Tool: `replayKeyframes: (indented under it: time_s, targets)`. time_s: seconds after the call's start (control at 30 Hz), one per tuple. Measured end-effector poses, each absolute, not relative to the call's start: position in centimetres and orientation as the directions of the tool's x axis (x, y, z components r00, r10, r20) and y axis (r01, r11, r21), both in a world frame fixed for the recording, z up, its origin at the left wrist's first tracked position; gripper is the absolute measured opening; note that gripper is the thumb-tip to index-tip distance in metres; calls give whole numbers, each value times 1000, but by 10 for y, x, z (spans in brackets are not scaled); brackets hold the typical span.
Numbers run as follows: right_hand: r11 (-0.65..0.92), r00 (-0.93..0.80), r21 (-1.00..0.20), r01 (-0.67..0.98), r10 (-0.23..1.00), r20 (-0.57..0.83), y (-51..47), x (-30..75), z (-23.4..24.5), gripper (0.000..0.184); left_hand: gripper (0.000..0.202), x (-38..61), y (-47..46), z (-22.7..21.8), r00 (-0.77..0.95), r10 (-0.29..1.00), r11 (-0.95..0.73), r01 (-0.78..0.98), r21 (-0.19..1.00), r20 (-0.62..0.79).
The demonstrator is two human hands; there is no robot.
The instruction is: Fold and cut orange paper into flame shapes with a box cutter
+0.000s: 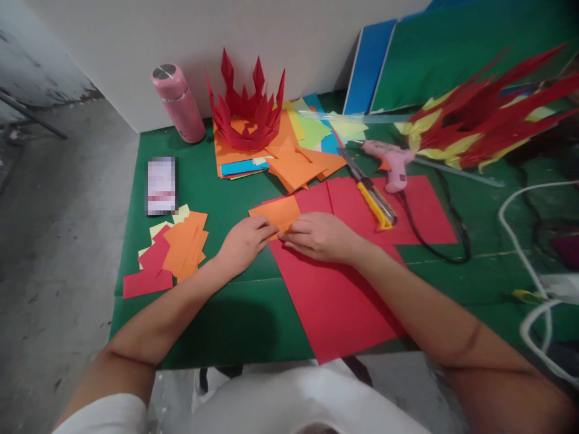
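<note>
Between my hands lies a piece of orange paper [277, 211], resting partly on large red sheets [344, 301]. My left hand [246, 241] has its fingers pressed together on the paper's lower left edge. From the other side, my right hand [319, 238] grips the lower right edge with bent fingers; its fingertips nearly meet the left ones. Just beyond the paper sit folded orange paper pieces [298, 166]. A yellow utility knife [373, 199] and a pink glue gun [391, 160] lie on the red sheets to the right.
A red folded-paper crown [246, 123] stands at the back beside a pink bottle [181, 105]. Cut paper pieces [185, 244] and a blurred-out phone [161, 185] lie left. Red and yellow paper flames [488, 114], a black cord [416, 232] and white cables [511, 235] occupy the right.
</note>
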State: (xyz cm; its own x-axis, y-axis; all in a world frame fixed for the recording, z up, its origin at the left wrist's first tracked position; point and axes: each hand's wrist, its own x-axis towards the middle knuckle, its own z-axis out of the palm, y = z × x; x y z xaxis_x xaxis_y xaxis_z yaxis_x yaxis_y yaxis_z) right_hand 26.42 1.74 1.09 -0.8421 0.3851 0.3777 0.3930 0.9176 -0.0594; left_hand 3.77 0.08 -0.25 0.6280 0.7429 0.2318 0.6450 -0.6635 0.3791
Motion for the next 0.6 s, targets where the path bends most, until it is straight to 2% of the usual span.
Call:
replayKeyframes:
  time_s: [0.3,0.6]
  targets:
    - [882,-833,-96,462,468,295,31,296,26,37,30,40,1,2,633,738,-669,645,370,232]
    - [910,-841,-76,408,407,355,27,290,20,28,33,34,8,-1,657,720,-676,589,443,225]
